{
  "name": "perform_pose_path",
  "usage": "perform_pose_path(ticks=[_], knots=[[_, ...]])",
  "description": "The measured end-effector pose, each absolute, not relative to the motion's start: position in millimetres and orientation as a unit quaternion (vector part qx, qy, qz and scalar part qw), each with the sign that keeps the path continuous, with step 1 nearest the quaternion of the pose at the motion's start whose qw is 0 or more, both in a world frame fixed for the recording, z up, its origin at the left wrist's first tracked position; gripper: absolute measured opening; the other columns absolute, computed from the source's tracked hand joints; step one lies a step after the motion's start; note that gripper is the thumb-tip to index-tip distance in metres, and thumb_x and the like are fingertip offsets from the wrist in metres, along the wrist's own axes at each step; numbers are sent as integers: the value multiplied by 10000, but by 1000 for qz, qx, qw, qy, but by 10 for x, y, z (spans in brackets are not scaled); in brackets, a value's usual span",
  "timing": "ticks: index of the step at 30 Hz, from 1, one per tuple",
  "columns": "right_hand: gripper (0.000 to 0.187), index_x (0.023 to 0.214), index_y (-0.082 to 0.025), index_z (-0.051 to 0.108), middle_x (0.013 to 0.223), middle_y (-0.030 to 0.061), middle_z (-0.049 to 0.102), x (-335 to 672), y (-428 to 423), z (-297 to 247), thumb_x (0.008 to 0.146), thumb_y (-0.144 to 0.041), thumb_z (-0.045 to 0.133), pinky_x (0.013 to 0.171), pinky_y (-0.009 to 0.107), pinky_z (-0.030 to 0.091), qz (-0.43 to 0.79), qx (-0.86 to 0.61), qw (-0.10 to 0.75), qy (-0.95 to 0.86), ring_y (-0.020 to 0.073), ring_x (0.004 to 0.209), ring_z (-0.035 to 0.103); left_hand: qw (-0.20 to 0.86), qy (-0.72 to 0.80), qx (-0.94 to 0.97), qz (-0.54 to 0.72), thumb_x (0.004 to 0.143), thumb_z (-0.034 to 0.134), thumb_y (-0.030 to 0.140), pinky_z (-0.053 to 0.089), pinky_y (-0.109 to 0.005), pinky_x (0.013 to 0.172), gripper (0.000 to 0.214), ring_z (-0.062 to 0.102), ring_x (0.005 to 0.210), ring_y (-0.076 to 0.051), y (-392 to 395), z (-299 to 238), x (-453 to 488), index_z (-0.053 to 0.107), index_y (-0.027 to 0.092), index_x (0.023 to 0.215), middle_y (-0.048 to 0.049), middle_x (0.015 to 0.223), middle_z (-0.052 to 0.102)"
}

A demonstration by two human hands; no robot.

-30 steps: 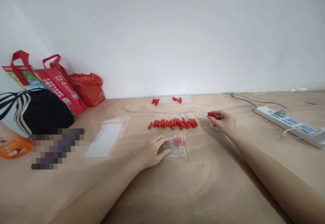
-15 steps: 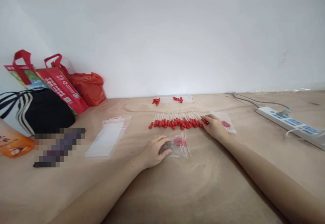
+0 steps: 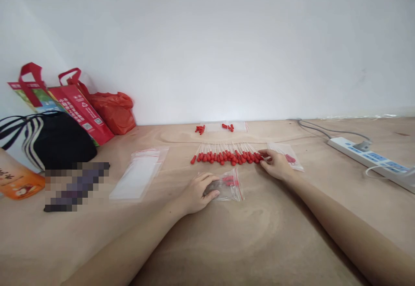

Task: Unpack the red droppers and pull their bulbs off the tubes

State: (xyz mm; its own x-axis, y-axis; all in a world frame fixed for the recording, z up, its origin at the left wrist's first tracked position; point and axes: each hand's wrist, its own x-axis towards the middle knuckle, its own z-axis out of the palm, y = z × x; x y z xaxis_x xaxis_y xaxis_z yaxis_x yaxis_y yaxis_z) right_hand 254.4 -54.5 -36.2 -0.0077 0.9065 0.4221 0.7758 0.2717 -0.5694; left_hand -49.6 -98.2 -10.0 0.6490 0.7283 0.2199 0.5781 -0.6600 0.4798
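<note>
My left hand [image 3: 199, 192] is closed on a clear zip bag [image 3: 238, 195] lying on the table. Several red heads show inside the bag near its red-lined mouth. Behind it, a row of thin white sticks with red heads [image 3: 222, 158] is spread out, heads towards me. At the right end of that row, my right hand [image 3: 276, 164] has its thumb and fingers pinched around the red head of one stick. The fingers partly hide that stick. Just beyond my right hand lies another clear bag [image 3: 296, 158] with red-headed sticks in it.
Two filled bags [image 3: 238, 126] lie by the wall. Flat clear zip bags [image 3: 134, 182] are stacked at left. Further left stand a black drawstring bag [image 3: 68, 143], red shopping bags [image 3: 81, 108] and an orange pouch [image 3: 21, 178]. A power strip [image 3: 372, 156] with cables lies at right.
My right hand has shifted slightly, its fingers lower at the row's right end. My left hand and the bag under it stay put.
</note>
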Motion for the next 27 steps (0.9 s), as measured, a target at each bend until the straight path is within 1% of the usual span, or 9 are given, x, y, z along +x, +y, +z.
perform_pose_path(ticks=[3,5,9,11,14,16,20,24,27], knots=[[279,938,-158,600,871,67,645,2506,-587,-295,687,-174,481,701,312,472,47,-582,391,-711,178,777,591,186,367,890,199,814,489,271,398,-348,897,326,505,1029,-194,-991,-86,-496,474,207,1134,-57,1130,544],[220,892,-165,614,806,57,641,2452,-650,-243,714,-208,492,668,300,461,47,-558,402,-725,170,739,578,189,367,889,198,814,490,268,397,-346,902,341,502,1038,-192,-996,-76,-495,466,205,1148,-58,1139,542],[143,761,-187,634,675,23,608,2235,-849,-167,729,-303,558,594,261,428,138,-480,367,-785,142,647,544,192,378,885,192,804,506,278,399,-350,904,349,507,1042,-198,-997,-67,-492,486,180,1138,-70,1151,545],[177,775,-194,650,648,13,581,2099,-936,-157,721,-350,588,578,250,408,180,-451,336,-807,132,626,520,193,381,884,191,808,501,293,398,-348,911,346,508,1048,-197,-995,-67,-493,496,177,1134,-71,1155,548],[236,890,-213,656,637,3,543,1930,-994,-164,727,-373,596,584,248,381,185,-438,306,-824,123,612,477,196,380,885,183,814,491,321,381,-356,942,367,493,1085,-199,-992,-62,-501,492,191,1157,-68,1183,540],[267,922,-213,651,645,7,530,1857,-991,-172,727,-388,599,603,258,371,166,-446,285,-832,130,629,463,197,378,889,166,819,483,347,346,-379,983,408,451,1147,-207,-992,-54,-510,465,206,1201,-67,1237,508],[235,841,-202,653,685,21,532,1795,-965,-181,715,-396,610,627,268,363,151,-466,257,-833,146,677,467,184,368,904,116,848,417,408,235,-439,1049,483,311,1264,-216,-995,-51,-534,366,232,1294,-65,1363,372],[171,679,-179,595,661,10,527,1813,-967,-184,694,-346,628,616,256,365,171,-466,279,-822,135,660,466,171,357,915,82,860,363,459,155,-456,1074,533,232,1302,-206,-989,-72,-555,281,241,1339,-62,1405,292],[185,650,-174,538,672,1,534,1851,-980,-182,655,-319,653,604,247,368,200,-455,295,-816,121,641,460,164,359,916,71,863,347,468,145,-449,1078,536,216,1308,-200,-984,-78,-555,274,238,1342,-63,1413,272]])
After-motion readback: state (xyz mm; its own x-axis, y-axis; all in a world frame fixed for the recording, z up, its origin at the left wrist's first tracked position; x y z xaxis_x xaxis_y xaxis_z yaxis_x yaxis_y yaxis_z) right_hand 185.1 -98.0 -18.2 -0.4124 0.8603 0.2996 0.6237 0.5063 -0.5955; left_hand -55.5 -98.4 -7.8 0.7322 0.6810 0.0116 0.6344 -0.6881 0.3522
